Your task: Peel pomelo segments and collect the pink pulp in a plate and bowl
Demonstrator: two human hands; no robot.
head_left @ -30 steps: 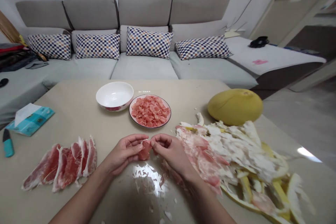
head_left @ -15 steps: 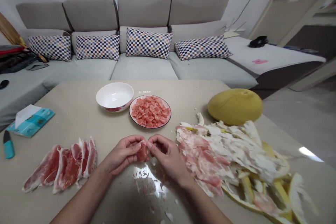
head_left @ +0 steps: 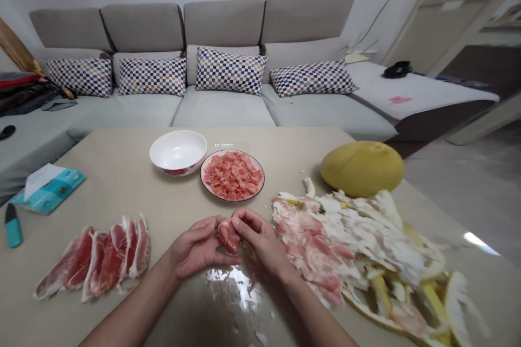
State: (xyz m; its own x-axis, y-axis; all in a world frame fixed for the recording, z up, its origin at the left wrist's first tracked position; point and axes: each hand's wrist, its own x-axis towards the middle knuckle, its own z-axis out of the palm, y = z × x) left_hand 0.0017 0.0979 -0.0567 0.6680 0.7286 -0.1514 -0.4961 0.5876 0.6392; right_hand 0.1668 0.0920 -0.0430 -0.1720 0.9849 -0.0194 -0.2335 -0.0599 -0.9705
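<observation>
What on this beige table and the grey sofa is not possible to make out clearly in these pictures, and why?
All in the head view:
- Pink pomelo segment: mostly hidden by the fingers of the left hand and right hand.
- Curved yellow pomelo rind: cut off by the bottom edge.
- Small black object on the sofa: too small to identify.
- Teal-handled tool: too small to tell its kind.

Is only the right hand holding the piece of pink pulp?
No, the left hand and the right hand both hold the piece of pink pomelo pulp between them.
</observation>
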